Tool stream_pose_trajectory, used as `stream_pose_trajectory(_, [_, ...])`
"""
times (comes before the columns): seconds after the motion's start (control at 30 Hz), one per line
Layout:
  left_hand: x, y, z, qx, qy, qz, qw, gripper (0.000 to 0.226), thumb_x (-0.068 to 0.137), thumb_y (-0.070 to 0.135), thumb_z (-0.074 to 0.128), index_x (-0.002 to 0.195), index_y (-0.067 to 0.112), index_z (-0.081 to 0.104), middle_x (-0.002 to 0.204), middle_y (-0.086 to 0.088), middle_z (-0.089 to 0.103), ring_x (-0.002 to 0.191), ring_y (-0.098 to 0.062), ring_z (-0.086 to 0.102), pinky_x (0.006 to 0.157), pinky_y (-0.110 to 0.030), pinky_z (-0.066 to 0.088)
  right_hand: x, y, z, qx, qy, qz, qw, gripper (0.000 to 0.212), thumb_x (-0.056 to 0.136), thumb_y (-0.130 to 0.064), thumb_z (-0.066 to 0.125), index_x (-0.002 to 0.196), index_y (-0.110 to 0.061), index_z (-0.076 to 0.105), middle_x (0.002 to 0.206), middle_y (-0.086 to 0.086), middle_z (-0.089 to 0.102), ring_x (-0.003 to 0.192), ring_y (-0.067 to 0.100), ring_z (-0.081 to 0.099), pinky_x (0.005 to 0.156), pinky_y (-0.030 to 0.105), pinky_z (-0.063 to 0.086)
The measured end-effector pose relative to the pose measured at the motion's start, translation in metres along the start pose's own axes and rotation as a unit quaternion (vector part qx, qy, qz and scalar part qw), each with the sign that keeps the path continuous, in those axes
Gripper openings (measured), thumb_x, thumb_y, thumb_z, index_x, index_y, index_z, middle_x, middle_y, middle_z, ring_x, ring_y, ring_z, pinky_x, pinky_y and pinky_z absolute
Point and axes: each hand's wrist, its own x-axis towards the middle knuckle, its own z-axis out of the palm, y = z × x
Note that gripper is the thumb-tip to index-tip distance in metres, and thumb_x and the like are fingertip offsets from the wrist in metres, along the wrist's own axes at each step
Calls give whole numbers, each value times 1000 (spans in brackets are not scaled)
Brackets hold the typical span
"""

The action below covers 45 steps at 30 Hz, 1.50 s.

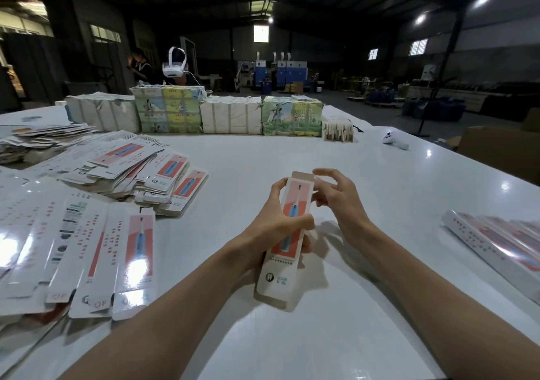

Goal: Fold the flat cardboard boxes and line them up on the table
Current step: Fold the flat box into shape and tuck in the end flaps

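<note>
1. Above the bench, the left hand grips the opened box round its middle, fingers curled, likely steadying it for closing the top flap.
2. Just right of the box's top, the right hand hovers, fingers loosely spread, holding nothing.
3. Left of the box lie flat boxes; well right of it, folded boxes are lined up.

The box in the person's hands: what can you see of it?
The box is slim, glossy white cardboard with a pink panel picturing a blue toothbrush and a logo near its lower end. Held tilted above the table, its top flap stands open, brown inside. The left hand grips its middle, thumb across the front; loose fingers of the right hand sit by its upper right edge.
</note>
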Motion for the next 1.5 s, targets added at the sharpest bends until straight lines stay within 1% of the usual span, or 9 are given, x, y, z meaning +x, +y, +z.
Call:
stream_pose_trajectory(0.13, [-1, 1, 2, 7, -32, 2, 999, 96, 77, 24, 82, 150, 41, 23, 117, -18, 62, 67, -28, 76, 60, -32, 61, -1, 0, -6, 14, -46, -10, 999, 17, 105, -22, 64, 109, -20, 80, 99, 5, 81, 93, 29, 78, 84, 39, 65])
stream_pose_trajectory(0.27, [0, 1, 1, 6, -19, 0, 1000, 97, 74, 26, 81, 150, 41, 23, 118, -18, 62, 68, -27, 76, 62, -32, 62, -1, -7, -6, 62, -73, -15, 995, 20, 105, -20, 62, 115, -15, 79, 109, 7, 80, 103, 30, 77, 81, 32, 63])
stream_pose_trajectory(0.37, [2, 1, 1, 14, -6, 0, 1000, 96, 75, 27, 81, 149, 44, 22, 120, -13, 60, 70, -26, 77, 63, -31, 62, -2, -13, -5, 114, -102, 30, 988, 33, 106, -34, 59, 116, -10, 79, 116, 10, 79, 108, 30, 76, 84, 34, 63])
stream_pose_trajectory(0.43, [3, -1, 0, 19, -4, 0, 1000, 94, 78, 25, 82, 147, 46, 22, 120, -12, 59, 70, -26, 78, 62, -29, 62, -2, -15, -4, 136, -96, 48, 985, 36, 104, -38, 61, 112, -10, 81, 116, 11, 79, 106, 28, 76, 82, 34, 63])
stream_pose_trajectory(0.57, [4, -5, 0, 28, -1, 8, 1000, 91, 82, 22, 83, 144, 48, 22, 118, -11, 58, 70, -26, 77, 62, -30, 62, -1, -16, -4, 151, -76, 69, 983, 17, 100, -19, 69, 102, -13, 84, 108, 14, 79, 100, 28, 78, 76, 34, 64])
stream_pose_trajectory(0.87, [1, -4, 0, 24, -6, 14, 1000, 106, 81, 18, 86, 144, 62, 13, 118, -10, 52, 68, -29, 78, 61, -30, 62, 0, -16, -8, 148, -68, 91, 982, 22, 101, -12, 66, 93, -14, 86, 101, 14, 80, 93, 25, 79, 71, 33, 64])
stream_pose_trajectory(1.1, [-2, -2, 3, 17, 1, 39, 999, 98, 79, 22, 83, 148, 57, 22, 122, -8, 53, 69, -21, 76, 61, -28, 61, 2, -16, -10, 152, -103, 79, 980, 21, 103, -18, 64, 106, -11, 84, 109, 15, 78, 103, 27, 77, 79, 34, 63])
stream_pose_trajectory(1.3, [0, -1, -2, -33, 26, 15, 999, 89, 86, 18, 82, 145, 52, 24, 116, -14, 58, 66, -27, 76, 61, -31, 62, -2, -7, 0, 123, -119, 37, 984, 24, 100, -20, 70, 124, -14, 75, 116, 9, 78, 110, 27, 75, 84, 34, 63])
stream_pose_trajectory(1.5, [-5, 2, -2, -52, 26, -2, 998, 86, 86, 19, 82, 141, 55, 26, 118, -17, 60, 68, -29, 76, 61, -33, 62, -2, -8, -1, 81, -110, -16, 990, 21, 99, -19, 72, 115, -6, 76, 112, 13, 78, 107, 31, 76, 89, 40, 64])
